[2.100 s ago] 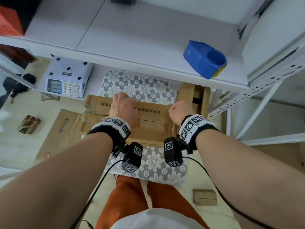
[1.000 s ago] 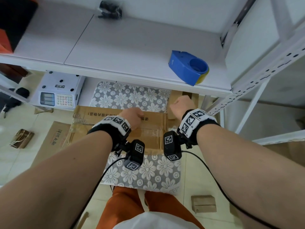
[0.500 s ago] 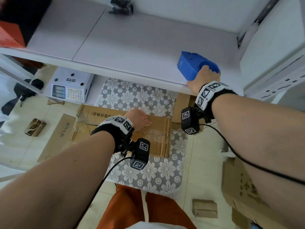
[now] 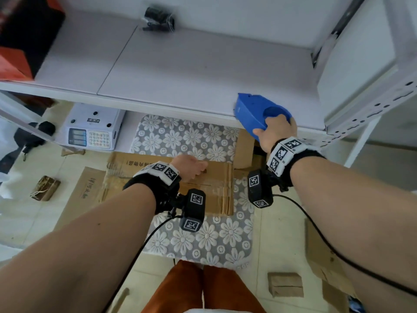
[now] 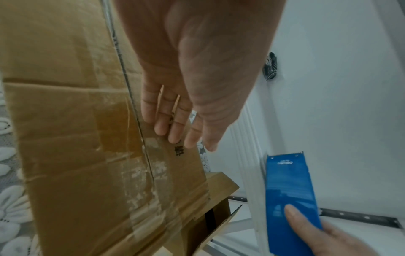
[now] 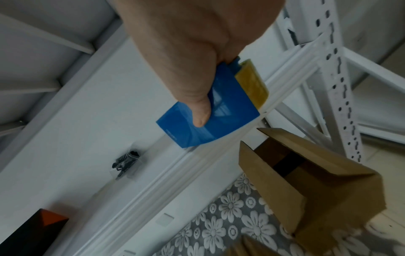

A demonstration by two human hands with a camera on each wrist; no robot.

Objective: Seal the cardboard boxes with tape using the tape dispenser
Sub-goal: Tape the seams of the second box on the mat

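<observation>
White shelving (image 4: pixel 180 71) stands over a floral mat (image 4: pixel 203 240). Right hand (image 4: pixel 274 134) grips the blue tape dispenser (image 4: pixel 255 111) at the shelf's front edge; left hand (image 4: pixel 188 167), fingers straight, presses on the closed cardboard box (image 4: pixel 216 193) on the mat below.

Your forearms are bare. Each wrist wears a black strap (image 4: pixel 293 154) with a white band of square black-and-white markers. A black camera block (image 4: pixel 193 208) hangs under each wrist, trailing a black cable (image 4: pixel 316 227). You wear rust-orange trousers (image 4: pixel 203 290).
</observation>
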